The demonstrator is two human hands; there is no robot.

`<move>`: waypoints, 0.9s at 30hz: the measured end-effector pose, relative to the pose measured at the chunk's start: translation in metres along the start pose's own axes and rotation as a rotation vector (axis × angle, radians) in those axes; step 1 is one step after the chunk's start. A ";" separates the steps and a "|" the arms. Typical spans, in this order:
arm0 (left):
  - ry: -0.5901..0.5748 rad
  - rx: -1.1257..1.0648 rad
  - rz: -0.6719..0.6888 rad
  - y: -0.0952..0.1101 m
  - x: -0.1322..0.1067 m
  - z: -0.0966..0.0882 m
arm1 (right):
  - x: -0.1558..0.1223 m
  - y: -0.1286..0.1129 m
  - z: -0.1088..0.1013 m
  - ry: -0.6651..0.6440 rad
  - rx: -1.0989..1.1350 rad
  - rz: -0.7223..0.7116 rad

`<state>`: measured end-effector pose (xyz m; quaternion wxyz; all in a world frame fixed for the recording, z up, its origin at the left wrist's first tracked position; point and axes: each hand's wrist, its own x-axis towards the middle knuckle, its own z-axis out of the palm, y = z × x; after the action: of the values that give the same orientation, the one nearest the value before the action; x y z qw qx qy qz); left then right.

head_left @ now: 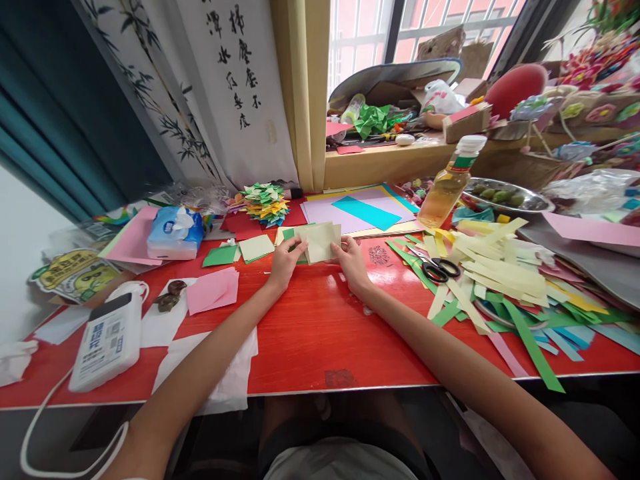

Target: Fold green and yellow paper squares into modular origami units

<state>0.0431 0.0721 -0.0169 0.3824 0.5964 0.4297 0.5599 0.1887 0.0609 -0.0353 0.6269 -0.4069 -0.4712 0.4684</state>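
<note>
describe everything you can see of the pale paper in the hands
The pale cream paper looks thin, flat and plain, with straight edges and overlapping layers; how many is unclear. The left hand grips its left side, the right hand its right side. It is over the red table; whether it touches the surface is unclear.

left hand (285, 261) + right hand (353, 264) | hold cream paper (321, 241) | scissors (441, 267) (black-handled) by paper strips (505, 268)

Held paper (321, 241) looks matt, the tabletop (300, 340) glossy.
</note>
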 end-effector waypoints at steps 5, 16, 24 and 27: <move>0.035 0.024 -0.001 -0.004 0.002 -0.002 | -0.001 -0.001 0.002 -0.055 0.024 -0.006; 0.054 0.059 0.010 -0.010 0.005 -0.004 | 0.000 0.001 0.001 -0.037 0.017 -0.008; 0.048 0.043 -0.011 -0.010 0.004 -0.004 | -0.001 -0.001 0.002 -0.023 0.025 0.001; 0.052 0.031 -0.020 -0.008 0.004 -0.004 | -0.001 -0.002 0.002 -0.017 0.016 0.004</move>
<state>0.0382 0.0782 -0.0227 0.3675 0.5830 0.4541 0.5646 0.1867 0.0598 -0.0333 0.6252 -0.3985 -0.4721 0.4770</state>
